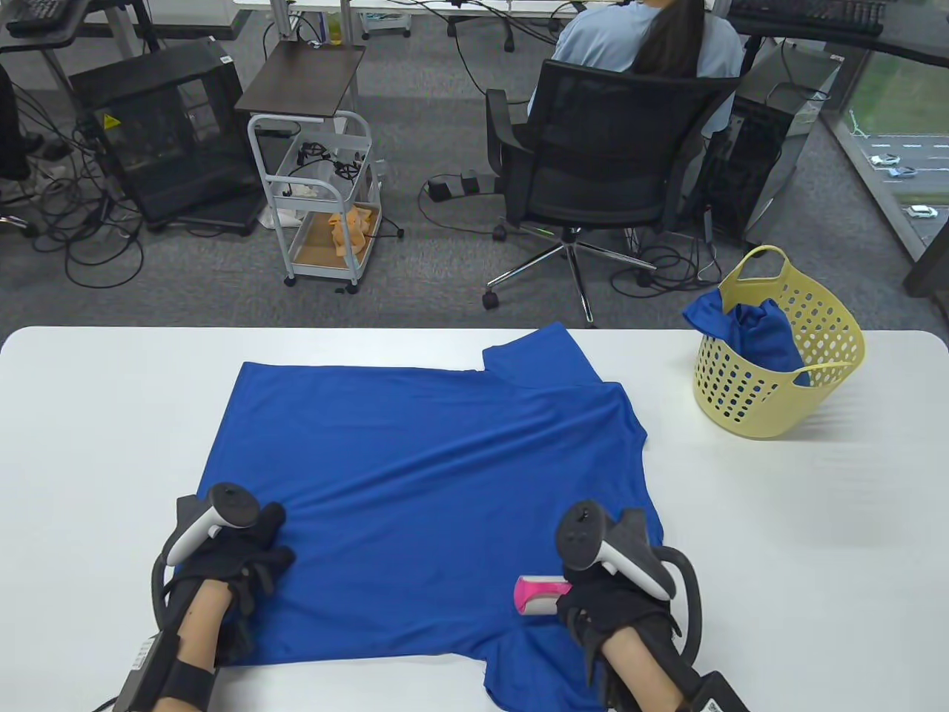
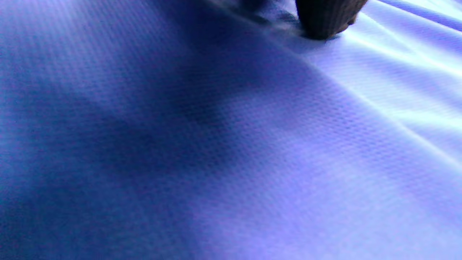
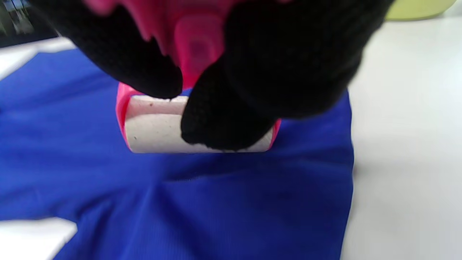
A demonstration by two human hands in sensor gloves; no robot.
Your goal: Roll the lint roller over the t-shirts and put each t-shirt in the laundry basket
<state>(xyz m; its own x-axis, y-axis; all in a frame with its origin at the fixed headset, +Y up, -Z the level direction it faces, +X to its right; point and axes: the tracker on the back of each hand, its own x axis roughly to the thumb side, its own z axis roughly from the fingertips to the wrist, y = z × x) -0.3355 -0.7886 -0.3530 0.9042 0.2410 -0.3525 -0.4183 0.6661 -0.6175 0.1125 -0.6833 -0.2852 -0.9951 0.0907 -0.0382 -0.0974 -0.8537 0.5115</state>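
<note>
A white bench [image 1: 89,415] with rounded corners carries everything. Spread flat across its middle lies a blue t-shirt [image 1: 415,475], one sleeve reaching toward 12 o'clock and another hanging toward the 6 o'clock edge. At about 2 o'clock from the shirt, well apart from it, a yellow perforated laundry basket [image 1: 771,386] stands on the bench near its far edge, with blue cloth [image 1: 749,326] inside it and draped over its rim.
</note>
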